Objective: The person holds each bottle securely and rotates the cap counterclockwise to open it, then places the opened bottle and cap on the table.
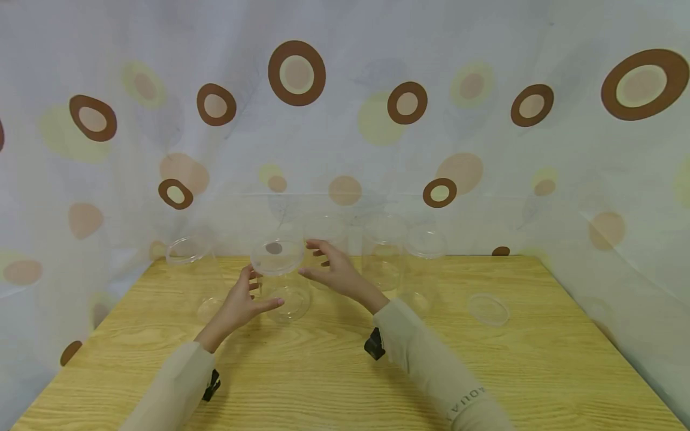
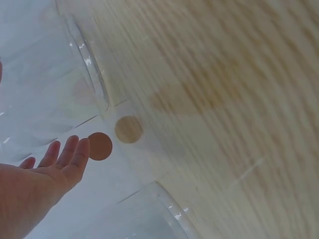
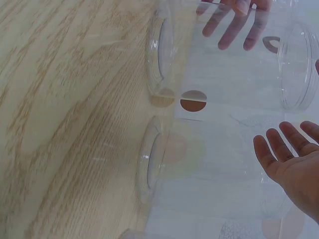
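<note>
A clear plastic jar (image 1: 287, 286) with a thick rim stands upright on the wooden table between the two hands. At its left side the left hand (image 1: 242, 304) is spread around it, thumb in front and fingers toward the back. Those fingers show through the jar (image 3: 229, 74) in the right wrist view. The right hand (image 1: 339, 272) is held by the jar's upper right, with thumb and fingers apart near the rim. In the left wrist view the left hand (image 2: 42, 186) has loosely straight fingers, with jar bases on either side.
Another clear jar (image 1: 191, 272) stands to the left. Behind and to the right are several more: one jar (image 1: 326, 230) at the back, one jar (image 1: 384, 251) further right, and one jar (image 1: 426, 269) beside it. A clear round lid (image 1: 489, 310) lies flat at the right.
</note>
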Action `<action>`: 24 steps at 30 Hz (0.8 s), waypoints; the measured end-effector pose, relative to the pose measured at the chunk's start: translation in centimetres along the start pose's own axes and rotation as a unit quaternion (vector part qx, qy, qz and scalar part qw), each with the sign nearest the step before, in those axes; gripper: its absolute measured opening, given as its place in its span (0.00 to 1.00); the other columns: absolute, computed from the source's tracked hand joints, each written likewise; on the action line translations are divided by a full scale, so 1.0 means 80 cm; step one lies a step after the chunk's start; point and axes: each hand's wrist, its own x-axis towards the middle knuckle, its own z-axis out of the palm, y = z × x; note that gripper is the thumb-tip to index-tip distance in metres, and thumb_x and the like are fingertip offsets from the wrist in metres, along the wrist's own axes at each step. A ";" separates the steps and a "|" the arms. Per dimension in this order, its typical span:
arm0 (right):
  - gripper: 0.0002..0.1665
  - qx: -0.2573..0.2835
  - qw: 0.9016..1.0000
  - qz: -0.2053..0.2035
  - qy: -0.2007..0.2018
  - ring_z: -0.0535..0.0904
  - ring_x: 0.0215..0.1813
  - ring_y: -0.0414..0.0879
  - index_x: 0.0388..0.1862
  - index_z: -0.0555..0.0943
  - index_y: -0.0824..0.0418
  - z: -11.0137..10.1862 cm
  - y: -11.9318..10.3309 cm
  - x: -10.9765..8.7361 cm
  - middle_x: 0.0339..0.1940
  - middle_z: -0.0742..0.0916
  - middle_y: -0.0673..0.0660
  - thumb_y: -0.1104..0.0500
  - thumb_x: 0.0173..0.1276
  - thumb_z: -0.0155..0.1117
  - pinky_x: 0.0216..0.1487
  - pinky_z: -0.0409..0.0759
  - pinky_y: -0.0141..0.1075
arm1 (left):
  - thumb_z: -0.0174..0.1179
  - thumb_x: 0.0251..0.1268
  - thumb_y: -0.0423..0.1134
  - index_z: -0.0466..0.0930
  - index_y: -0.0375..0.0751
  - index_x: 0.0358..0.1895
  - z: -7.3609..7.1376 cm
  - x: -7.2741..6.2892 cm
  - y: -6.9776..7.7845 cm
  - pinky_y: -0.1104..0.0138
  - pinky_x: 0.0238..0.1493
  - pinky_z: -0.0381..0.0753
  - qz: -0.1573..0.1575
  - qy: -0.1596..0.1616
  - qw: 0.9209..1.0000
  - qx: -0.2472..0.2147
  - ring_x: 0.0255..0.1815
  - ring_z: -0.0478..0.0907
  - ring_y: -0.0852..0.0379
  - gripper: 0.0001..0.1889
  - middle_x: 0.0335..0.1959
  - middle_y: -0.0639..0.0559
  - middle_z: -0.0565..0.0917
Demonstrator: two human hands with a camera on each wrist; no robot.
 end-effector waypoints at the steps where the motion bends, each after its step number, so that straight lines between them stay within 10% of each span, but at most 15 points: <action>1: 0.38 0.001 1.000 0.003 0.000 0.67 0.63 0.56 0.68 0.60 0.61 0.002 -0.001 0.001 0.65 0.71 0.59 0.51 0.63 0.62 0.58 0.71 0.49 | 0.67 0.51 0.49 0.39 0.40 0.70 0.000 0.001 0.000 0.41 0.54 0.69 0.000 0.000 1.000 -0.001 0.63 0.60 0.29 0.52 0.66 0.32 0.56; 24: 0.39 0.011 1.000 0.004 0.015 0.69 0.61 0.58 0.66 0.60 0.63 0.017 -0.010 0.006 0.61 0.72 0.61 0.53 0.61 0.64 0.56 0.71 0.54 | 0.68 0.51 0.46 0.40 0.42 0.70 0.002 0.001 0.000 0.42 0.55 0.70 0.002 -0.007 1.000 -0.026 0.63 0.60 0.28 0.50 0.65 0.32 0.57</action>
